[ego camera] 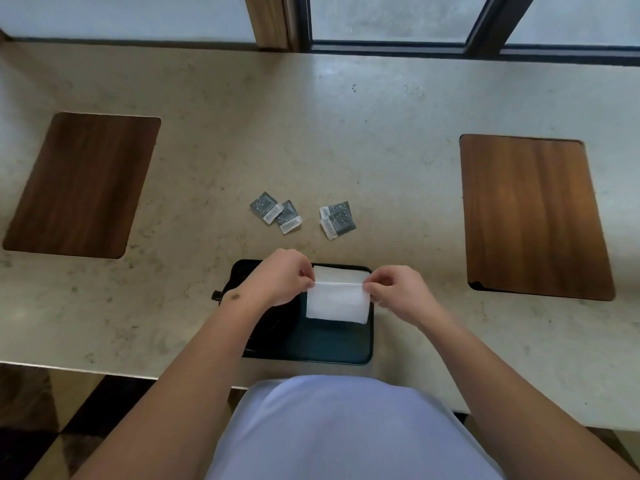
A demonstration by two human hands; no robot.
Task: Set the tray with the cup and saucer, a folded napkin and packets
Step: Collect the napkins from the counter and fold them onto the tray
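Over dark tray (346, 355), both hands pinch white napkin (337, 301): left hand (282, 277), right hand (398, 291).

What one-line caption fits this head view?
Both hands, left hand and right hand, pinch a white napkin over the dark tray; packets wait beyond.

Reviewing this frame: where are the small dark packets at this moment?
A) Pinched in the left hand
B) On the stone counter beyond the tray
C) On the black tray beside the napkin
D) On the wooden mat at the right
B: the packets lie in two small groups on the counter past the far edge of the tray, while the left hand and right hand pinch the white napkin over the tray.
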